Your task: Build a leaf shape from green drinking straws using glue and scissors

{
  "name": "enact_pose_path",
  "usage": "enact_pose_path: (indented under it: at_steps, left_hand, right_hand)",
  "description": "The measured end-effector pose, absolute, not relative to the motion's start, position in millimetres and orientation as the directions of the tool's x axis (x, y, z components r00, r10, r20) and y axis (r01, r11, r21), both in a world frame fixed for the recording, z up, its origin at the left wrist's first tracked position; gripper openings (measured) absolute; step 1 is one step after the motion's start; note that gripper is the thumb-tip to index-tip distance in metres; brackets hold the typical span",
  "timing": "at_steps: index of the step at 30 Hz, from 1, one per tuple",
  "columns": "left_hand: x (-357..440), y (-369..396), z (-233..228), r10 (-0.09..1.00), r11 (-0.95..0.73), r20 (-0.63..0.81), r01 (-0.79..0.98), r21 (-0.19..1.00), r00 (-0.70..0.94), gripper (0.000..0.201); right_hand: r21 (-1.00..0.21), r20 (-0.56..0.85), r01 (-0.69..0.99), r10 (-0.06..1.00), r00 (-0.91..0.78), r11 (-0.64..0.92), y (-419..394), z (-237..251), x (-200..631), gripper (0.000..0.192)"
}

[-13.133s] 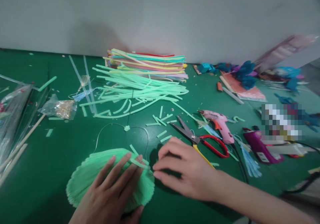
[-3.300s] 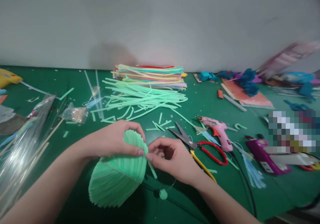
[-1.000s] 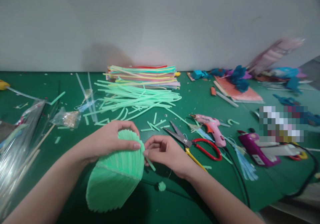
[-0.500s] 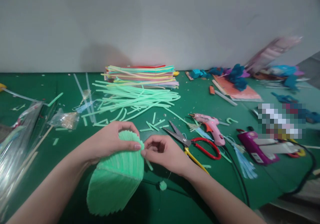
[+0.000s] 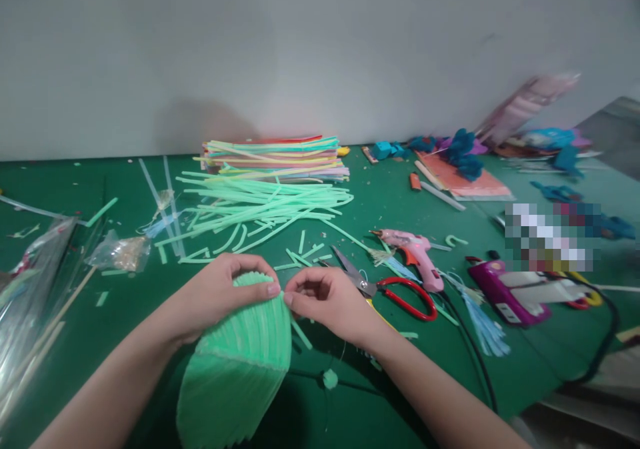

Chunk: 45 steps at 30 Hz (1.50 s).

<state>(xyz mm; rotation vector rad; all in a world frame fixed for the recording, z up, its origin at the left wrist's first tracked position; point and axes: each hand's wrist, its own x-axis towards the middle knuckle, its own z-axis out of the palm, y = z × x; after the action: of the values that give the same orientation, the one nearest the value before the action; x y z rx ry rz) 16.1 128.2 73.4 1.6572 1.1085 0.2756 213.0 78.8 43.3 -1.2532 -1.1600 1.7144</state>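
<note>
My left hand (image 5: 220, 295) is closed round the top of a ribbed, light green pipe-cleaner piece (image 5: 240, 362), thumb on its near face. The piece looks like a folded leaf or fan of rows bent side by side, and hangs down below the hand. At its upper right edge the fingertips of my right hand (image 5: 320, 297) are pinched together, almost meeting the left thumb. What exactly lies in that pinch is too small to tell. A short green pipe-cleaner end (image 5: 301, 333) sticks out below it. A small green pompom (image 5: 330, 378) on a thin thread lies below my right hand.
Behind the hands lie loose green pipe cleaners (image 5: 270, 199) and a multicoloured bundle (image 5: 270, 152). To the right are red-and-yellow-handled scissors (image 5: 367, 283), a pink glue gun (image 5: 415, 249), its black cord and a purple tool (image 5: 510, 292). Clear plastic wrap (image 5: 40, 295) lies left.
The view has shifted slightly. The ribbed green piece sits a little lower, and my hands have come closer together at its upper edge. The short end below the pinch shows more.
</note>
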Motion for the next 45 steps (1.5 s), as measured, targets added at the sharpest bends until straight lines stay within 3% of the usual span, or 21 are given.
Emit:
enact_pose_path:
  at_steps: [13,17,21,30,40,45]
  left_hand:
    - [20.7,126.8,66.7,0.780,0.054,-0.363,0.523,0.851,0.510,0.017]
    - [20.7,125.4,66.3,0.794,0.122,-0.389,0.504,0.855,0.466,0.028]
    - [18.3,123.5,63.9,0.734,0.245,-0.470,0.454,0.856,0.490,0.038]
    - [20.5,120.6,60.1,0.677,0.351,-0.508,0.372,0.859,0.533,0.020]
    - [20.2,120.7,60.6,0.693,0.352,-0.506,0.372,0.859,0.514,0.022]
    - [14.2,125.8,60.7,0.670,0.382,-0.526,0.364,0.849,0.524,0.020]
  right_hand:
    - [-0.921,-0.365,-0.035,0.890,-0.273,-0.389,81.1,40.4,213.7,0.027]
    - [-0.956,-0.276,-0.007,0.909,-0.311,-0.292,82.6,42.0,218.1,0.019]
    - [-0.966,-0.243,-0.024,0.940,-0.238,-0.256,82.7,44.9,219.0,0.015]
    - [-0.993,-0.116,0.005,0.967,-0.229,-0.118,80.7,39.8,216.6,0.007]
    - [-0.983,-0.173,-0.011,0.951,-0.255,-0.182,81.8,36.5,215.6,0.011]
    - [-0.965,-0.240,-0.019,0.907,-0.347,-0.263,83.9,37.0,224.9,0.027]
